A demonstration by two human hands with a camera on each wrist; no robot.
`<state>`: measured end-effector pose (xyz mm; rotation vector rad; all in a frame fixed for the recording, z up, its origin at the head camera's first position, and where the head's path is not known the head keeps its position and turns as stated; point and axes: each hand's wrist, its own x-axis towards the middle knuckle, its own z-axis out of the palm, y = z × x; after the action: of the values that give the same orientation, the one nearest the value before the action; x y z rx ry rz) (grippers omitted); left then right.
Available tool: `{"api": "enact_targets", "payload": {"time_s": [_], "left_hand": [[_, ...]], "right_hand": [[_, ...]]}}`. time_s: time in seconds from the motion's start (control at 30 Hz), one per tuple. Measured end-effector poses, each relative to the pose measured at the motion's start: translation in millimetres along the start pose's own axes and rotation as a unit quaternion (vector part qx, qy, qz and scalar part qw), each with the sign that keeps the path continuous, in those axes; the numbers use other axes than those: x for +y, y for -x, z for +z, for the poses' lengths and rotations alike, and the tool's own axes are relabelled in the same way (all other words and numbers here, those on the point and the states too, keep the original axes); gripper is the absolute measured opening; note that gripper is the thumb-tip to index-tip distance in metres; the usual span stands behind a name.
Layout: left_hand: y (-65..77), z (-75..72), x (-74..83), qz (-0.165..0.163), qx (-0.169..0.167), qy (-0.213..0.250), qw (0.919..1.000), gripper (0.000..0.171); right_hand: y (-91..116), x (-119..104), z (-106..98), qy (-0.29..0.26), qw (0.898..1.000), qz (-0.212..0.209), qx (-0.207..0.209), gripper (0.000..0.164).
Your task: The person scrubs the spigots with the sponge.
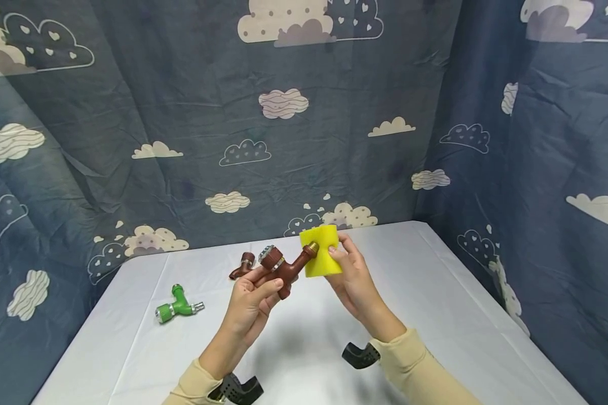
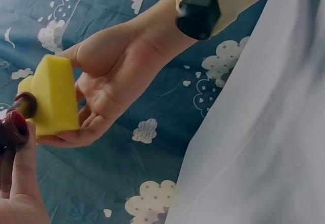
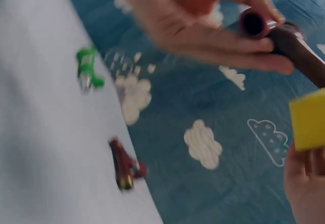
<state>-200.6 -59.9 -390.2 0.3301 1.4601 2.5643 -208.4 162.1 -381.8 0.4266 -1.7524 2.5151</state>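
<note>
Above the table my left hand [image 1: 255,298] grips a dark red-brown tap [image 1: 289,270] with a ribbed knob and a brass-coloured threaded end. My right hand [image 1: 352,275] pinches a yellow sponge [image 1: 324,261] between thumb and fingers, right at the tap's brass end. In the left wrist view the sponge [image 2: 57,96] stands against the tap's end, and part of the tap is out of frame. From the right wrist, the tap's open outlet [image 3: 253,24] shows beside the left hand's fingers, with the sponge [image 3: 309,121] at the right edge.
A green tap [image 1: 179,305] lies on the white-covered table [image 1: 425,315] at the left. Behind the left hand lies a second red-brown tap [image 1: 243,266]. A dark blue cloth with cloud prints [image 1: 192,112] hangs around the back and sides.
</note>
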Motion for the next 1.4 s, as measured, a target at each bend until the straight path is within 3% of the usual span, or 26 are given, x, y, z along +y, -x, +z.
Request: {"api": "enact_targets", "payload": {"time_s": [0.17, 0.33, 0.53, 0.67, 0.9, 1.03, 1.4], "left_hand": [[-1.5, 5.4, -5.1, -0.013, -0.01, 0.008, 0.9998, 0.051], [-2.4, 8.9, -8.9, -0.011, -0.013, 0.014, 0.9998, 0.067], [-4.4, 8.8, -9.6, 0.014, -0.017, -0.009, 0.9997, 0.079], [-5.3, 9.8, -9.5, 0.018, -0.01, -0.034, 0.9992, 0.073], [-6.0, 12.8, -9.1, 0.011, 0.034, -0.05, 0.9981, 0.063], [-4.7, 12.7, -9.2, 0.003, 0.036, -0.069, 0.997, 0.057], [-4.6, 11.9, -6.8, -0.018, 0.037, -0.04, 0.9983, 0.047]], "right_hand": [[0, 3, 2, -0.158, 0.986, 0.052, -0.034, 0.046], [1, 8, 8, -0.214, 0.975, 0.061, -0.021, 0.048], [2, 8, 12, -0.183, 0.982, 0.048, -0.006, 0.046], [1, 5, 12, -0.157, 0.987, 0.034, -0.017, 0.043], [1, 4, 9, -0.137, 0.99, 0.037, -0.016, 0.038], [2, 4, 6, -0.12, 0.992, 0.038, -0.021, 0.037], [2, 10, 7, -0.039, 0.997, 0.051, -0.044, 0.027]]}}
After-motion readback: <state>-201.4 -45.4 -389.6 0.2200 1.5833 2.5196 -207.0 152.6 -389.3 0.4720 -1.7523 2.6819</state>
